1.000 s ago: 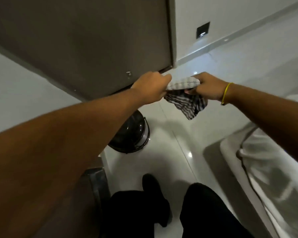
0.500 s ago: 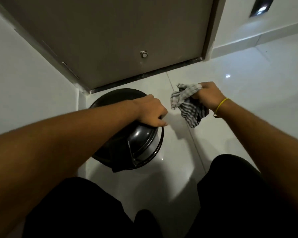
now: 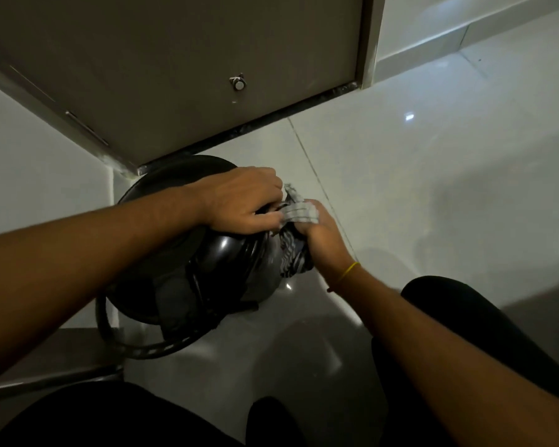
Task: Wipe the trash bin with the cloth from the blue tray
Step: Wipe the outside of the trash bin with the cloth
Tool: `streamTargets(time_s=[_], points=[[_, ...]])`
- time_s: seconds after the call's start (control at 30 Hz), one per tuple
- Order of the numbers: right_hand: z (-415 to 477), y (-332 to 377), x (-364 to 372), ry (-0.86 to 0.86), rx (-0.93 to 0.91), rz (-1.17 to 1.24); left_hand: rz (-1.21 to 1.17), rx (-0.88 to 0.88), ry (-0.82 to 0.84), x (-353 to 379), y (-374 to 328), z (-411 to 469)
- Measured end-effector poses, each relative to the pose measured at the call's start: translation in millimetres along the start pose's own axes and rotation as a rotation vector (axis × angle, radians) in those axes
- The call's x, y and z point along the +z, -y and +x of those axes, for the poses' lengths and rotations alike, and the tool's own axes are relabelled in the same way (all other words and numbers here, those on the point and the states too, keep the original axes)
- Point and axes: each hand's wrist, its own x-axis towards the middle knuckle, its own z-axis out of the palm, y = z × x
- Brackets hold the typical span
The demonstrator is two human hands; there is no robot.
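Left hand (image 3: pixel 241 201) on top of black bin (image 3: pixel 226 266), fingers curled over its far edge. Right hand (image 3: pixel 323 237) clenched round striped cloth (image 3: pixel 292 256), cloth touching bin's right side.

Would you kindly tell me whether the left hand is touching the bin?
Touching. The head view shows the left hand lying on top of the bin, fingers curled over its edge, with no gap between them.

The person wears black trousers (image 3: pixel 465 321), a dark shoe (image 3: pixel 268 421) and a thin yellow wristband (image 3: pixel 348 272).
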Motion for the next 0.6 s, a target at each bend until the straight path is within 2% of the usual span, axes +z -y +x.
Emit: streamTargets(time_s=[0.1,0.2,0.33,0.43,0.5,0.53,0.6], points=[[-20,-8,20,0.123,-0.074,0.049,-0.058,0.040,-0.096,-10,-1,-20],[-45,-7,38,0.153,-0.231,0.057,-0.085,0.058,-0.212,-26,-1,-36],[-60,-5,58,0.094,-0.557,-0.135,-0.090,0.042,-0.340,-36,0,-50],[-46,-9,70,0.050,-0.678,-0.357,-0.100,0.037,-0.383,-33,5,-56],[-36,-29,67,0.024,-0.668,-0.381,-0.103,0.028,-0.414,-31,8,-58],[-28,-44,62,0.000,-0.599,-0.309,-0.101,0.026,-0.427,-31,8,-59],[-17,-67,47,-0.119,-0.344,-0.135,-0.103,0.018,-0.448,-29,7,-63]])
